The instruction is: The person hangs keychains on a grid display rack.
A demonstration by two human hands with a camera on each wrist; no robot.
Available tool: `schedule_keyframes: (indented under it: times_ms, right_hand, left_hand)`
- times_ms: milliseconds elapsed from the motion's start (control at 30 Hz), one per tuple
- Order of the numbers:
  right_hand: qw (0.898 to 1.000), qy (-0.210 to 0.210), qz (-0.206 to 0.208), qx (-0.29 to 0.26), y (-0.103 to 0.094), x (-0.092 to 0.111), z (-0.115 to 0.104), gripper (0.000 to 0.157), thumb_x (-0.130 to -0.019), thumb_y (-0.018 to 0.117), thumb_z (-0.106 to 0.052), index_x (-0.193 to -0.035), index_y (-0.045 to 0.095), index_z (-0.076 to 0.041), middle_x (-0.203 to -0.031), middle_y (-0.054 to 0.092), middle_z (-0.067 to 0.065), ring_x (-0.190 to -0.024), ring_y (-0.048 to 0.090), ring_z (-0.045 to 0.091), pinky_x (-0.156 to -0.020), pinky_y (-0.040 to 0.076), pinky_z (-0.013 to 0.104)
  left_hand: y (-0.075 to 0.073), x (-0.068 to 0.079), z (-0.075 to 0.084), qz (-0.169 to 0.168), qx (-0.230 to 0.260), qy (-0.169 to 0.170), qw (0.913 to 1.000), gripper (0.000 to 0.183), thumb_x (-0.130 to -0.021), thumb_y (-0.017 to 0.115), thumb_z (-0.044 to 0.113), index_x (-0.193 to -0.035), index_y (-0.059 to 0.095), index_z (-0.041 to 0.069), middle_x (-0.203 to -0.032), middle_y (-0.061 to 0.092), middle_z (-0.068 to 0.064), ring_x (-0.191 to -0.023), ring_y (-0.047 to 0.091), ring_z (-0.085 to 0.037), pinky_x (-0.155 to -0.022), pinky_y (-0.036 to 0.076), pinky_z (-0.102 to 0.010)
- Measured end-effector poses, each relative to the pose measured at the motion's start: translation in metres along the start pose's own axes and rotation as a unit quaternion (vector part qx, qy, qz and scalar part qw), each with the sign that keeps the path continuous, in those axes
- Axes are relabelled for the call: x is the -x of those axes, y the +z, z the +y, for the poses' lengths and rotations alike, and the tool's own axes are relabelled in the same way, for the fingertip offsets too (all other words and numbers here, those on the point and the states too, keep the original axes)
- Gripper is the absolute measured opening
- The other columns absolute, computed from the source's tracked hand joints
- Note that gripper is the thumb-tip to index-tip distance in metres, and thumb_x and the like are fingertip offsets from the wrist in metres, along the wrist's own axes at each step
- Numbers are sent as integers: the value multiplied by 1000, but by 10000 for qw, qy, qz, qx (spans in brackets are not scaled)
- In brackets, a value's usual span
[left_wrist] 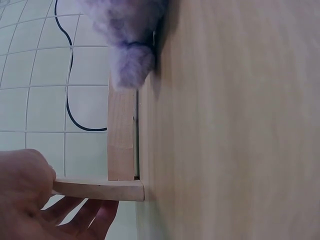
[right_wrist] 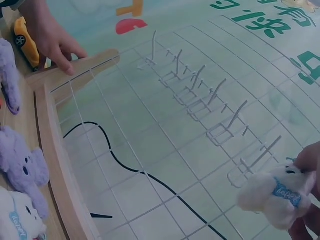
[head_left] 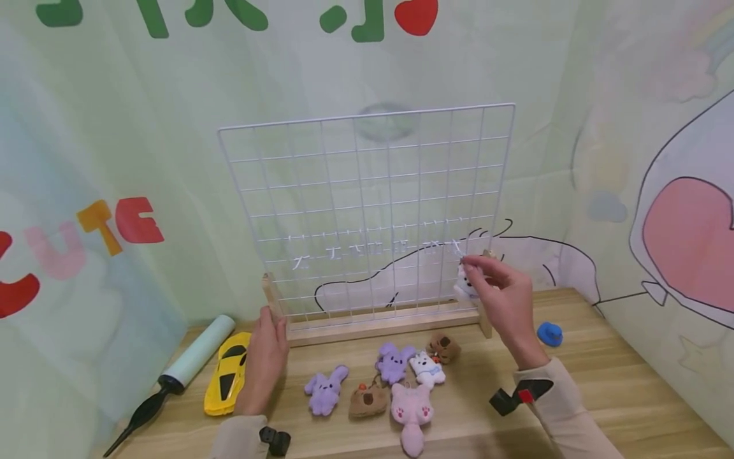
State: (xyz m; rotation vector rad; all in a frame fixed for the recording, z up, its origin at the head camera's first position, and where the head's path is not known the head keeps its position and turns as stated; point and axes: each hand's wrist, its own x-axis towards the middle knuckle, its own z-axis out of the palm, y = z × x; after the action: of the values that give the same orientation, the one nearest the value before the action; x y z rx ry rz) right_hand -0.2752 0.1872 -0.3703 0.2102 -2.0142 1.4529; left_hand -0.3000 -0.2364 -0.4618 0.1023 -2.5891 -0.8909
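Note:
A white wire grid rack (head_left: 373,210) with a wooden base stands upright, a row of small white hooks (right_wrist: 220,132) across it. At its left end my left hand (head_left: 266,347) grips the wooden side post (left_wrist: 100,190), the thumb on one side and the fingers on the other. My right hand (head_left: 504,296) pinches the top of a small white plush toy (right_wrist: 275,195) with a blue bib, beside the rightmost hook (head_left: 457,245). Whether its loop touches the hook is hidden by my fingers.
On the table before the rack lie several plush toys: purple rabbits (head_left: 324,390), brown ones (head_left: 367,401), a white one (head_left: 427,368) and a pink one (head_left: 411,408). At left are a yellow toy car (head_left: 226,376) and a pump (head_left: 195,357); at right, a blue toy hat (head_left: 550,333).

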Motion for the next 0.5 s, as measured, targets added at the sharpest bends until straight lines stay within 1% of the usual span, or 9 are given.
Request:
schedule_keyframes:
  times_ms: [167, 400, 500]
  right_hand:
    - [9999, -76, 50, -101, 0, 1, 1, 23, -107, 72, -24, -124, 81, -12, -120, 80, 10, -95, 69, 9, -80, 56, 15]
    - [9998, 190, -2, 12, 3, 2, 4, 28, -108, 70, -29, -130, 79, -14, -129, 79, 10, -102, 70, 1, -87, 57, 10]
    - [9997, 195, -91, 106, 3, 2, 6, 29, -108, 69, -29, -132, 78, -15, -133, 78, 8, -104, 69, 1, -88, 55, 10]
  left_hand:
    - [1, 0, -1, 34, -61, 52, 10000, 34, -117, 47, 20, -142, 41, -3, -119, 62, -29, -98, 64, -40, -93, 62, -60]
    - [-1, 0, -2, -78, -91, -55, 9999, 37, -118, 45, 22, -145, 39, -2, -123, 62, -29, -101, 64, -40, -95, 62, -60]
    - [-1, 0, -1, -104, -92, -50, 9999, 38, -118, 45, 22, -146, 38, -2, -125, 61, -30, -101, 64, -41, -96, 62, -61]
